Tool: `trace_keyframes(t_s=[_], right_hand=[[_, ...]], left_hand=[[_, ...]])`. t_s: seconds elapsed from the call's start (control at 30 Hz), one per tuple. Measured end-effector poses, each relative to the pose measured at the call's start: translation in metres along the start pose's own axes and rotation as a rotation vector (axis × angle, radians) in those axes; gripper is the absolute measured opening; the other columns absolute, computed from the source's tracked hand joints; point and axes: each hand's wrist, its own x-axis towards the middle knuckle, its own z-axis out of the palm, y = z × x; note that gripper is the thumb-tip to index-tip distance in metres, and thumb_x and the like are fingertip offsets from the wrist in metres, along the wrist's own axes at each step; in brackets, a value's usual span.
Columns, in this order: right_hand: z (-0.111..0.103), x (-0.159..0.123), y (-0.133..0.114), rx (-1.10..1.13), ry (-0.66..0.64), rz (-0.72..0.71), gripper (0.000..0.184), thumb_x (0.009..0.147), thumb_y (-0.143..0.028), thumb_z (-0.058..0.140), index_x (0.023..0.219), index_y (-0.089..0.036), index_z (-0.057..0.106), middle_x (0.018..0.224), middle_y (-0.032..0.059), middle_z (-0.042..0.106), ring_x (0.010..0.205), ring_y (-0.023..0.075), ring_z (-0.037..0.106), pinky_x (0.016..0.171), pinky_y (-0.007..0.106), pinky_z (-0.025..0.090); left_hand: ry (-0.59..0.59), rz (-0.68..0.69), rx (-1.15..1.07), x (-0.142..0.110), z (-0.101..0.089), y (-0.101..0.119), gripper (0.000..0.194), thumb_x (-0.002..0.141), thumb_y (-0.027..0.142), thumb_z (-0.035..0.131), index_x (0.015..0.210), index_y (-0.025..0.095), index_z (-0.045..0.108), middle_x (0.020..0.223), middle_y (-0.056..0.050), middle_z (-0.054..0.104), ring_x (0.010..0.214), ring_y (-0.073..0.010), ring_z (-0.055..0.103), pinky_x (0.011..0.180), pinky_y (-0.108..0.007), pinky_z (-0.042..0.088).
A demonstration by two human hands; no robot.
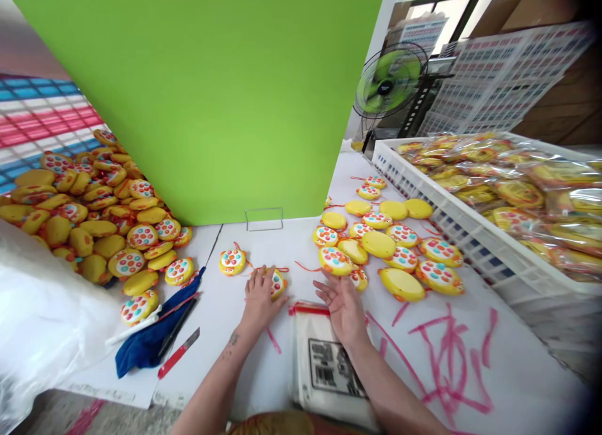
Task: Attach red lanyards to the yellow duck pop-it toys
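Observation:
My left hand (pixel 261 297) lies over a small yellow toy (pixel 278 284), which shows between the index finger and the thumb. The toy has a white face with coloured dots and a red cord. A similar yellow toy (pixel 232 262) with a looped cord sits just left of my fingers. My right hand (pixel 345 306) is open, palm turned up, fingers apart and holding nothing. Its fingertips are close to a dotted toy (pixel 335 260) at the edge of a loose group. Below that hand lies a stack of clear plastic bags (pixel 324 366) with black print and a red top edge.
A green panel (pixel 226 109) stands at the back, with a wire frame (pixel 264 219) at its foot. Piled toys (pixel 108 228) fill the left. A blue cloth (pixel 141 347), a black pen (pixel 177 327) and a red-handled cutter (pixel 179 353) lie nearby. Right, a white crate (pixel 470 234) holds bagged toys.

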Motion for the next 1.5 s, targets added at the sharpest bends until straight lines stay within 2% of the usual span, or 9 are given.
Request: trace_keyframes(t_s=[0.17,0.33,0.5,0.63,0.87,1.07,1.27,1.4,1.5], right_hand=[[-0.002,-0.004,0.011,-0.338,-0.157,0.049,0.058,0.081,-0.052,0.055,0.131,-0.027,0.041,0.111,0.0069,0.064,0.078,0.0190,0.065,0.067,0.035,0.054],[-0.001,-0.010,0.009,-0.570,-0.277,-0.027,0.056,0.083,-0.053,0.052,0.131,-0.025,0.046,0.128,0.0069,0.056,0.113,0.0236,0.054,0.093,0.038,0.047],[-0.001,-0.014,0.000,-0.500,-0.321,-0.059,0.054,0.085,-0.051,0.050,0.133,-0.028,0.044,0.141,0.0032,0.043,0.128,0.0239,0.041,0.104,0.042,0.037],[0.002,-0.018,-0.001,-0.462,-0.385,-0.032,0.052,0.086,-0.050,0.049,0.132,-0.028,0.045,0.139,0.0044,0.046,0.126,0.0252,0.043,0.103,0.043,0.039],[0.008,-0.023,-0.002,-0.532,-0.445,-0.014,0.049,0.083,-0.045,0.055,0.127,-0.026,0.047,0.123,0.0054,0.057,0.109,0.0236,0.056,0.094,0.039,0.046],[0.008,-0.023,-0.004,-0.598,-0.429,-0.057,0.040,0.083,-0.044,0.054,0.118,-0.024,0.052,0.114,0.0047,0.061,0.104,0.0231,0.057,0.088,0.036,0.049],[0.007,-0.019,0.001,-0.582,-0.442,-0.031,0.040,0.084,-0.050,0.050,0.114,-0.024,0.056,0.115,0.0057,0.062,0.103,0.0237,0.058,0.089,0.038,0.049],[0.003,-0.010,0.005,-0.405,-0.203,-0.058,0.044,0.081,-0.051,0.054,0.118,-0.026,0.055,0.118,0.0052,0.061,0.108,0.0250,0.057,0.087,0.041,0.051],[0.000,-0.002,0.005,-0.070,-0.033,-0.035,0.051,0.083,-0.055,0.050,0.126,-0.027,0.047,0.123,0.0062,0.060,0.109,0.0259,0.058,0.084,0.044,0.052]], left_hand=[[-0.020,0.108,-0.104,-0.004,0.004,0.002,0.051,0.070,0.023,0.066,0.120,0.021,0.053,0.127,-0.012,0.049,0.121,-0.0285,0.043,0.103,-0.051,0.035],[-0.198,0.319,-0.382,-0.018,-0.008,0.036,0.075,0.067,0.022,0.071,0.135,0.024,0.038,0.140,-0.011,0.036,0.133,-0.0264,0.028,0.111,-0.047,0.027],[-0.182,0.059,-0.764,-0.020,-0.008,0.047,0.092,0.066,0.037,0.074,0.142,0.026,0.024,0.146,-0.013,0.023,0.132,-0.0308,0.031,0.105,-0.048,0.035],[-0.307,-0.066,-1.058,-0.019,-0.008,0.046,0.082,0.081,0.042,0.058,0.145,0.023,0.012,0.141,-0.014,0.034,0.119,-0.0263,0.047,0.099,-0.042,0.042],[-0.320,-0.040,-0.878,-0.023,-0.013,0.046,0.069,0.084,0.038,0.055,0.143,0.023,0.023,0.143,-0.010,0.035,0.129,-0.0262,0.037,0.108,-0.042,0.031],[-0.340,-0.028,-0.850,-0.024,-0.010,0.043,0.104,0.063,0.029,0.077,0.145,0.022,0.015,0.143,-0.013,0.034,0.126,-0.0293,0.039,0.106,-0.042,0.034],[-0.293,-0.010,-0.717,-0.025,-0.005,0.041,0.097,0.064,0.024,0.074,0.144,0.026,0.020,0.140,-0.011,0.038,0.123,-0.0284,0.043,0.104,-0.043,0.036],[-0.273,0.117,-0.594,-0.006,-0.018,0.026,0.087,0.071,0.033,0.069,0.143,0.025,0.022,0.140,-0.013,0.038,0.122,-0.0272,0.044,0.101,-0.044,0.038],[-0.018,0.110,-0.235,0.023,-0.034,-0.002,0.069,0.079,0.037,0.059,0.140,0.022,0.029,0.142,-0.013,0.035,0.131,-0.0274,0.032,0.108,-0.047,0.028]])
